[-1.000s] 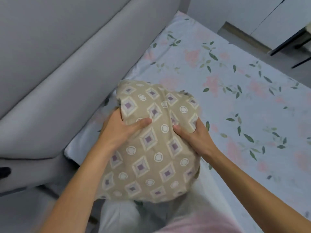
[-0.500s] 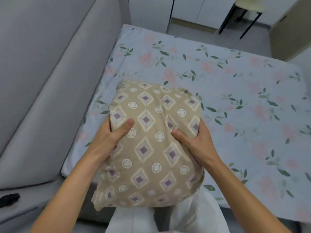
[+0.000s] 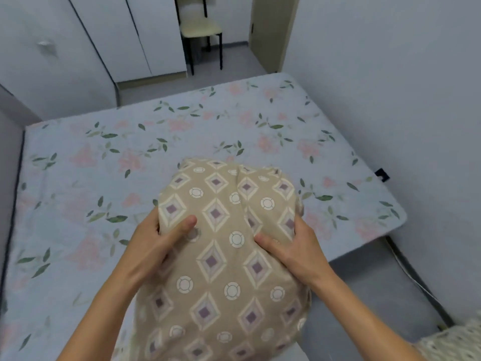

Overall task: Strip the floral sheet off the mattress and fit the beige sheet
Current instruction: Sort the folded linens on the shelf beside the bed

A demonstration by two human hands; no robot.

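both hands grip the beige sheet [image 3: 223, 256] bundle: left hand [image 3: 153, 246] on its left side, thumb pressed across the top, right hand [image 3: 291, 251] on its right side, thumb on the fabric, fingers wrapped under. grip matches a second ago. what changed is the view: it has swung from the grey headboard side to the whole bed, chair [image 3: 201, 32] and wardrobe [image 3: 86, 43] beyond. bundle held over the near edge. floral sheet [image 3: 104, 178] lies flat on the mattress, so stripping hasn't started; beige bundle likely needs setting aside first.
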